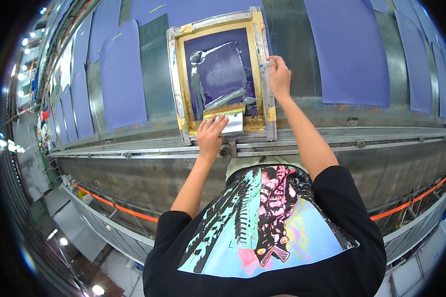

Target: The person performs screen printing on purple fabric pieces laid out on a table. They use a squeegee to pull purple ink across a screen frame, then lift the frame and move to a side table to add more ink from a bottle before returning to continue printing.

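Head view shows the left hand (212,134) closed over a squeegee (236,123) at the near end of a taped screen frame (271,117), while the right hand (279,78) curls its fingers around the right rail. Work looks partway along: glossy ink (226,99) is spread thinly mid-mesh but lies in thick streaks along the sides, leaving some to sweep. The frame sits flat on the table (156,59), purple panels (121,79) around it, any print beneath hidden.
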A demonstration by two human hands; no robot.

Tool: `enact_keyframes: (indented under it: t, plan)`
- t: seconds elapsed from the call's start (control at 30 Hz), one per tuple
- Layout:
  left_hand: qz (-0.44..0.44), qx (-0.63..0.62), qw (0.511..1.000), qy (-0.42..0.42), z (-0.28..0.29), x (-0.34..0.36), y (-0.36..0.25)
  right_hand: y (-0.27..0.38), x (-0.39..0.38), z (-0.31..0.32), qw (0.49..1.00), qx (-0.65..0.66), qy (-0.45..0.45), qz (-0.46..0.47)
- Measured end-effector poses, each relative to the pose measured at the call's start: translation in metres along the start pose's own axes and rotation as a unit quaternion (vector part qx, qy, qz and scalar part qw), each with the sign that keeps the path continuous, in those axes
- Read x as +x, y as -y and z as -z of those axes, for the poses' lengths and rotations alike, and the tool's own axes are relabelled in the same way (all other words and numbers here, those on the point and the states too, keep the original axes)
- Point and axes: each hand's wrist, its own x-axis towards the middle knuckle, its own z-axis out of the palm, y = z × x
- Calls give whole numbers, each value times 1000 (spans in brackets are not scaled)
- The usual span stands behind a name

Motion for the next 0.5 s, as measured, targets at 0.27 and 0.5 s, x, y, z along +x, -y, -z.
enact_keyframes:
  t: [0.27, 0.5]
  plan:
    - [147, -77, 979, 114, 43, 212, 77, 13, 1, 4, 1000, -10, 7, -21]
    - [36, -25, 998, -45, -8, 155, 56, 15, -2, 1, 998, -6, 15, -54]
